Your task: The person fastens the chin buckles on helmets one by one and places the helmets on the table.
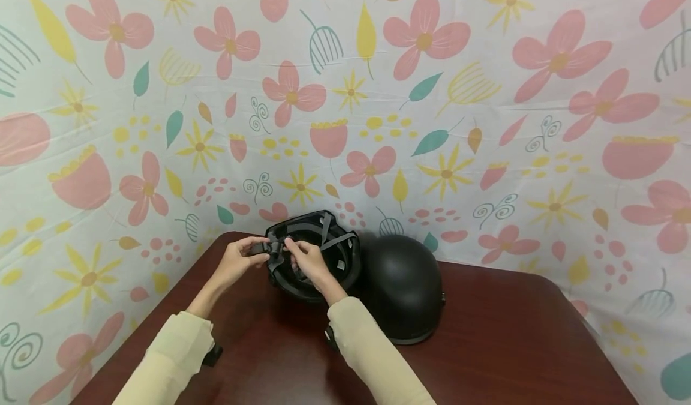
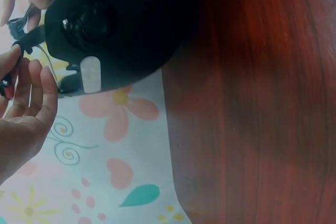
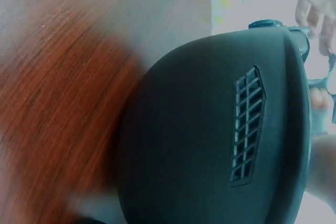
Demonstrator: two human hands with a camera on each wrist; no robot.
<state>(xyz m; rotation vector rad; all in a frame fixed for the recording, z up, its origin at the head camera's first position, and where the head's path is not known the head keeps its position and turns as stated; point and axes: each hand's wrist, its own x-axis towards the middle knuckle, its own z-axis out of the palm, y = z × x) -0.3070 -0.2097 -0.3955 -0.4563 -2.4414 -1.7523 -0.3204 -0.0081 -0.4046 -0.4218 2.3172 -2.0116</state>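
An upturned black helmet lies on the table with its padded inside and grey straps facing me. At its left edge, my left hand pinches a dark strap with a buckle between thumb and fingers. In the left wrist view, a small red bit shows beside the left thumb. My right hand reaches across the helmet's opening, thumb and fingertips pinching the strap close to the buckle. The right wrist view shows the helmet's outer shell with a grid-like vent; the fingers are partly hidden there.
A second black helmet sits dome-up directly to the right of the first. Both are on a dark red-brown wooden table. A flower-patterned cloth hangs behind the table and along its sides.
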